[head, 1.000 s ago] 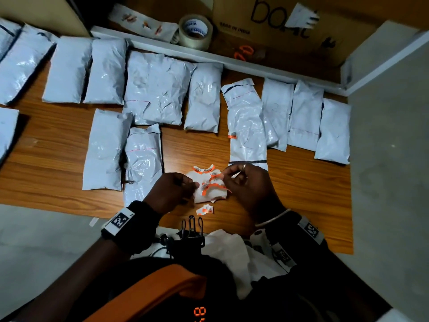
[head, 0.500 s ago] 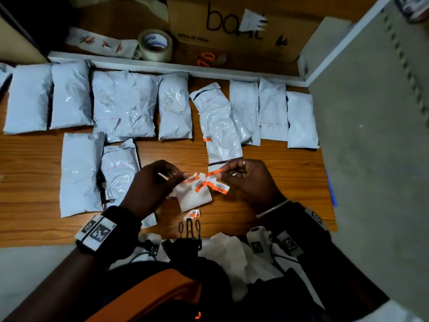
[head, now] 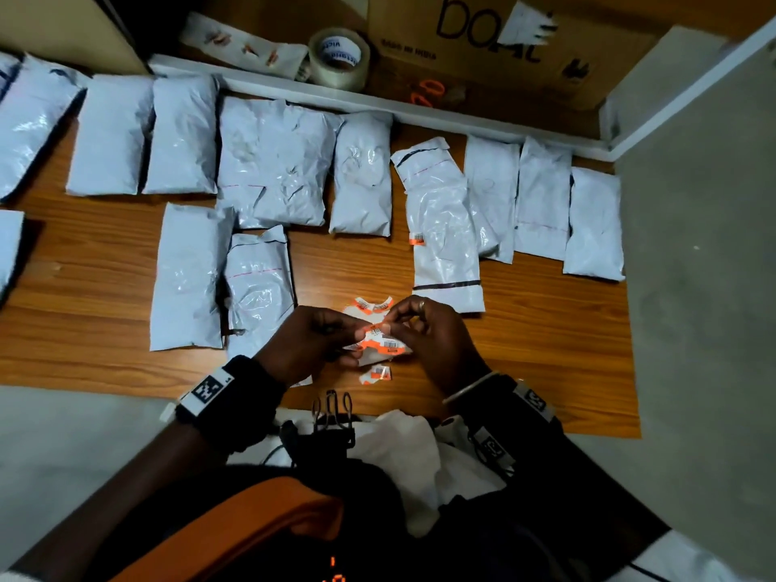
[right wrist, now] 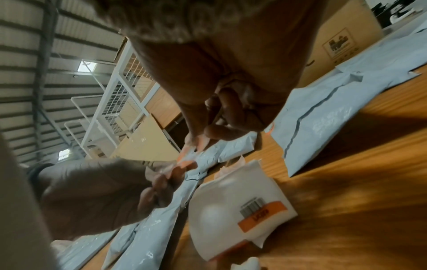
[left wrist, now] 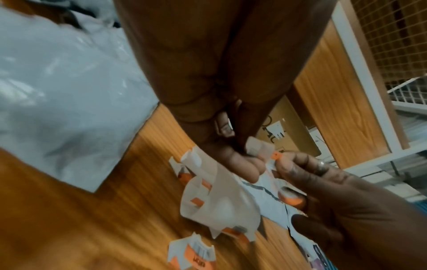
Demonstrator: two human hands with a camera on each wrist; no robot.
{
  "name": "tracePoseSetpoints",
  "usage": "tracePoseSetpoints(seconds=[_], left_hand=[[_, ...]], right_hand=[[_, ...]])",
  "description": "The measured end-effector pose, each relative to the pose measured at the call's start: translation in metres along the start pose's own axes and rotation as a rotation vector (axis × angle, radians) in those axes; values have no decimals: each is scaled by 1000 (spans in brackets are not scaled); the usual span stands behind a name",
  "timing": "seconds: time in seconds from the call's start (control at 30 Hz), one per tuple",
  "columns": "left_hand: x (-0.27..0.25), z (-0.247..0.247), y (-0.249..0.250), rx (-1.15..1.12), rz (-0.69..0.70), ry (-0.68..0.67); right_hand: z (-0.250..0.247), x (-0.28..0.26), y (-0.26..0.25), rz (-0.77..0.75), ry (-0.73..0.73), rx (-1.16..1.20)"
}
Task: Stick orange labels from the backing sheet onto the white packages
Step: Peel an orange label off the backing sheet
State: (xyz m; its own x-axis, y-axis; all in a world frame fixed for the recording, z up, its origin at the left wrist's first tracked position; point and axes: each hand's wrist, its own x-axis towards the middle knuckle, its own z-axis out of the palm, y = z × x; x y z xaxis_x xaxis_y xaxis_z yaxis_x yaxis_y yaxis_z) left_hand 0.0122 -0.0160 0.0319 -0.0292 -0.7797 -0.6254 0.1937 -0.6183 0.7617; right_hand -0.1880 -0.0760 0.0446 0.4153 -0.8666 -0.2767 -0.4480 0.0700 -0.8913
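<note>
Several white packages (head: 361, 174) lie in rows on the wooden table (head: 546, 329). One long package (head: 445, 228) bears an orange label (head: 417, 239) at its left edge. Near the front edge my left hand (head: 357, 329) holds the white backing sheet (head: 380, 344) (left wrist: 219, 201) (right wrist: 231, 206), which carries orange barcode labels. My right hand (head: 388, 327) (left wrist: 277, 164) pinches one small orange label (left wrist: 276, 156) (right wrist: 196, 144) at the sheet's upper edge, close to the left fingertips (left wrist: 249, 164). Both hands hover just above the table.
A loose scrap of label sheet (head: 376, 373) (left wrist: 191, 255) lies on the table below the hands. Behind a white rail (head: 378, 105) stand a tape roll (head: 339, 56), a cardboard box (head: 483, 39) and orange-handled scissors (head: 428, 92). Grey floor borders the table on the right.
My hands have drawn closer together over the sheet. The strip of labels that was stretched between them half a second ago is now bunched at my fingertips.
</note>
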Motion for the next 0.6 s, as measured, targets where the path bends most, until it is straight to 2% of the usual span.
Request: tracePoseSetpoints(seconds=[0.17,0.33,0.47,0.6], left_hand=[[1,-17,-6,-52,-67,41],[7,-11,-1,-6,-37,59],[12,-3,6,115,-80,49],[17,1,8,178,-57,48]], right_hand=[[-16,13,13,35,175,20],[-19,13,26,140,107,-30],[-17,11,30,159,99,-63],[-18,13,29,157,115,-78]])
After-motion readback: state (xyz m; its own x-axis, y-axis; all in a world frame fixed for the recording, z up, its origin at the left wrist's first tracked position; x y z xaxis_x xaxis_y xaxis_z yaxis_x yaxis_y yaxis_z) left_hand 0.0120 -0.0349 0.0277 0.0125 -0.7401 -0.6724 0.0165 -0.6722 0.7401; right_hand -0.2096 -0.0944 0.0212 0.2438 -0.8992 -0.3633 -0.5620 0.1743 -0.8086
